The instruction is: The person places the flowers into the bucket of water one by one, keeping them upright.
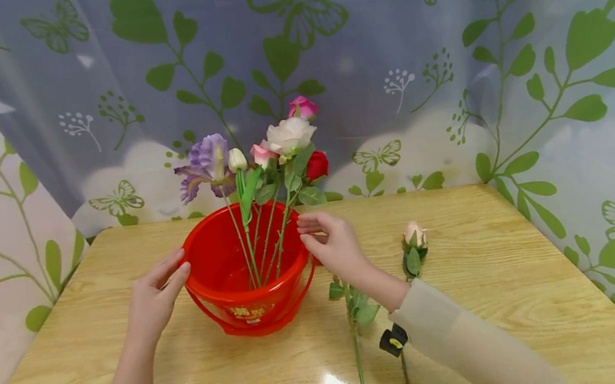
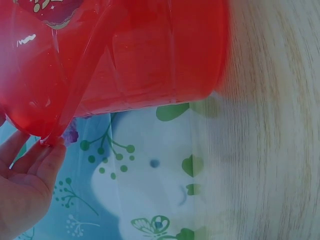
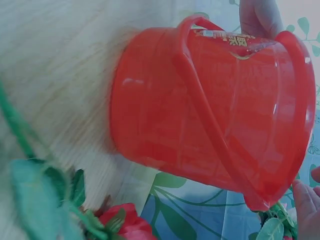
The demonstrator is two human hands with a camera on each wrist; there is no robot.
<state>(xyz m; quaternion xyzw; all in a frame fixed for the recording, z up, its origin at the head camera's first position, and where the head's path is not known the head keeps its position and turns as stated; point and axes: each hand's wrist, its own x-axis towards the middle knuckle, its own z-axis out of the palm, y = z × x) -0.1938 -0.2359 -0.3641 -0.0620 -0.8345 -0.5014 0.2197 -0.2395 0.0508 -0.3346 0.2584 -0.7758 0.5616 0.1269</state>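
Observation:
A red plastic bucket [image 1: 254, 320] stands on the table with its handle [image 3: 210, 110] hanging down. My left hand [image 1: 150, 298] pinches its left rim between thumb and fingers, near the handle joint. On the opposite side, my right hand [image 1: 337, 246] grips the right rim with its fingertips. Several artificial flowers lean inside the bucket: a purple iris [image 1: 210, 159], a white tulip bud [image 1: 237, 160], a pink rose [image 1: 262, 154], a large white flower [image 1: 290, 135], a magenta bloom [image 1: 303, 107] and a red rose [image 1: 317, 166].
Right of the bucket, a pale pink rosebud [image 1: 414, 235] lies on the wooden table [image 1: 475, 338], partly behind my right forearm. Beside it lies a leafy stem [image 1: 356, 352] with a red rose [image 3: 127, 222]. A patterned curtain [image 1: 359, 51] hangs behind the table.

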